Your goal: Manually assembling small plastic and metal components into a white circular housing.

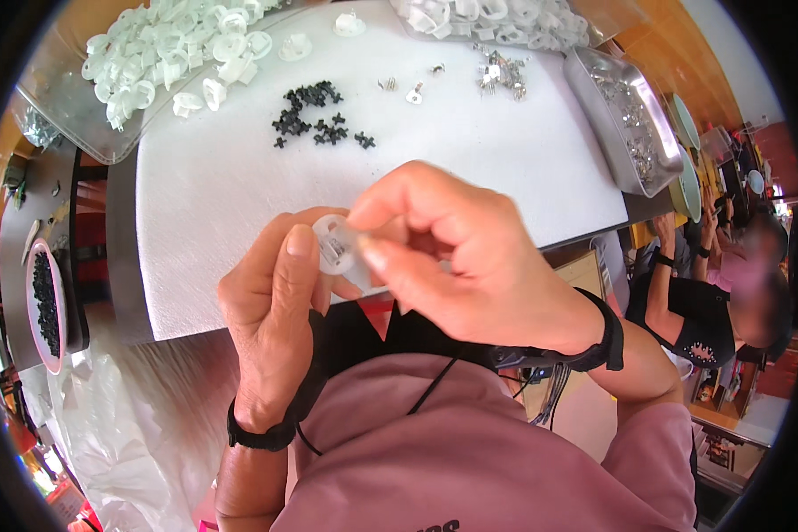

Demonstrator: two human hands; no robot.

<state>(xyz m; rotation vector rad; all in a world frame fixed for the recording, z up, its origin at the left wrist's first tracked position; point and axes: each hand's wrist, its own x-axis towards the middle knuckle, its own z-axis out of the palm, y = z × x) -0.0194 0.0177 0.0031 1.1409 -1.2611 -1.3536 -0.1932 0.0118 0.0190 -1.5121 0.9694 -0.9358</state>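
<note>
Above the near edge of the white mat, my left hand (270, 279) grips a round, translucent white plastic part (332, 259) between thumb and fingers. A small metal piece shows in its middle. My right hand (479, 257) pinches at the right side of this part with thumb and forefinger. A cloudy translucent bit shows by the right thumb; whether it belongs to the same part I cannot tell. Beyond my hands lie small black cross-shaped pieces (331, 133) in a loose cluster. Small metal clips (503, 74) lie in a pile farther right, with a few strays nearby.
Clear bins of white plastic parts (173, 49) stand at the far left and far middle. A metal tray (581, 75) holds small metal pieces on the right. A pink-rimmed bowl (59, 355) of black pieces sits at left. Another person (665, 284) sits at right.
</note>
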